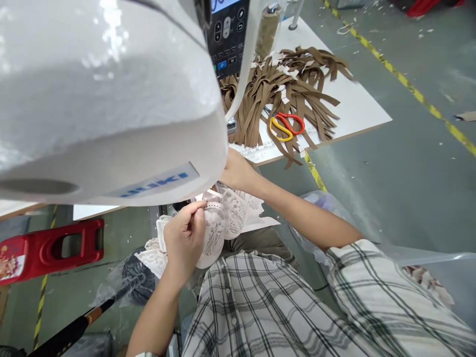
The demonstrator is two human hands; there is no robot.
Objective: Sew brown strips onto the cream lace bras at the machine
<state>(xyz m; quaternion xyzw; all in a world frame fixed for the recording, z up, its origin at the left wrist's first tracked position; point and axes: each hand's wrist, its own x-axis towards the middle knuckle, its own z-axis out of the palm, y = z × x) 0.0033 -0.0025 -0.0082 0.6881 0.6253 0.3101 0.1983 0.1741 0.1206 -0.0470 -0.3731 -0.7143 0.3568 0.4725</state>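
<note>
Grey-green floor (390,163) flecked with white, yellow-and-black tape (401,78), white tabletop (366,106) with brown edge, red plastic stool (52,253)

- Scissors (289,117) with one red and one yellow handle, lying on brown fabric strips (253,106) heaped on a white tabletop (360,111)
- Black-and-yellow striped tape (405,81) along the grey-green floor (401,163)
- Red plastic panel (40,255) at far left, with a printed label and cutouts
- Translucent plastic bin (461,282) at far right, crumpled material inside
- Clear plastic bag (330,203) near the bin
</note>
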